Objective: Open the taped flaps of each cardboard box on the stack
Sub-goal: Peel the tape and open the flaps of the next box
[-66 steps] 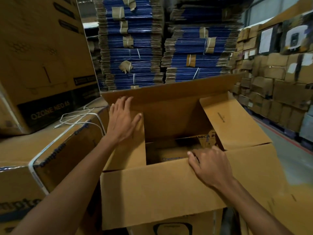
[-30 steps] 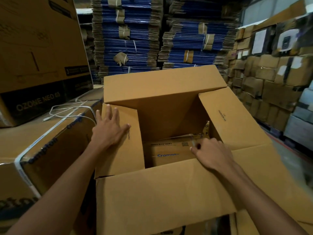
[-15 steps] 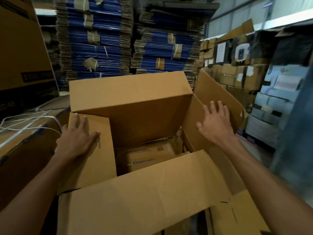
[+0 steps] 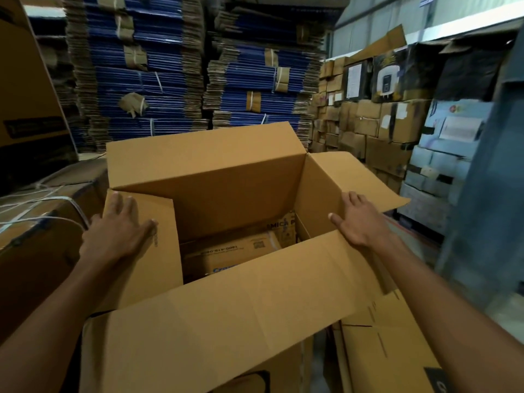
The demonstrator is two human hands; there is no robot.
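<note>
Head view: your left hand [image 4: 113, 236] and right hand [image 4: 358, 219] press flat, fingers straight, on this cardboard box's [image 4: 209, 321] side flaps; all four spread, strapped box [image 4: 37, 231] left unopened.

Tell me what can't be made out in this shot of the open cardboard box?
All in the head view:
- Inner carton: its blue print is cut off by the near flap.
- Open box: its floor is hidden by that carton and flap.
- Blue-grey shape, right edge: blurred, unidentifiable.
- Labels on the far stacked boxes: too small to read.
</note>
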